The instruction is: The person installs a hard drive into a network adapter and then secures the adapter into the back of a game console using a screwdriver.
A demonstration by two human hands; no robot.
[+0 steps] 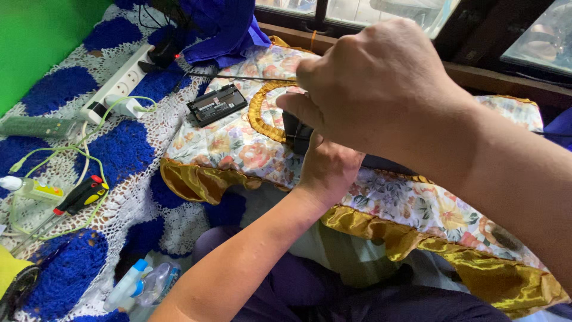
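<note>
Green wall at the left, window frames along the top, and below them a white and blue crochet cover [128,206] spread over the surface. On top of it lies a floral cushion [238,146] w/ gold satin frill, pulled close to the person's lap so it works as a soft bench for small parts.

Both hands meet over the middle of the cushion, near its back edge. Left hand [328,167] comes from below and is closed around a small black device [296,132], gripping it from under, prob. to keep it steady. Right hand [372,80] is above it, fingers curled together in a loose fist, thumb and forefinger pointing down at the device top. It seems to pinch something there, but I cannot tell what, because the hand itself hides it.

A flat black battery pack [216,104] rests near the left edge of the cushion, apart from the hands, laid aside within reach. Towards the back left corner of the cover is a white power strip [116,83] w/ a plug and a pale green cable. At the left edge lie a screwdriver [77,198] w/ black-red-yellow handle and a small glue tube [30,189], close by, approx. parallel. A clear spray bottle [146,285] lies at the front edge. Blue cloth [226,27] is bunched at the back.
</note>
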